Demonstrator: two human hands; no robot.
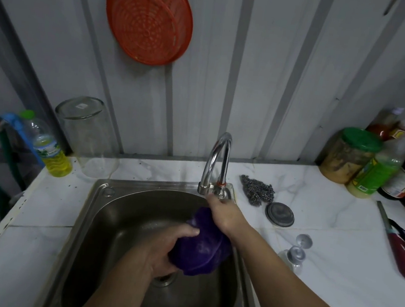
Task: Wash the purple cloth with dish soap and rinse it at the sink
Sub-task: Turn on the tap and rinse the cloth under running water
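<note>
Purple cloth (202,252) bunched in left hand (168,248) over sink (101,207), right hand (224,211) gripping faucet (217,163) base, steel scrubber (258,190) at two o'clock, oil bottle (50,147) at ten.

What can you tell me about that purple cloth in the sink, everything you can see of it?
The purple cloth is a deep violet, fuzzy-looking fabric, bunched into a lump rather than spread flat. It is held above the steel sink basin, just below the faucet spout. The left hand grips its lower left side; the right hand, reaching to the faucet base, crosses over its top. No foam is visible.
</note>
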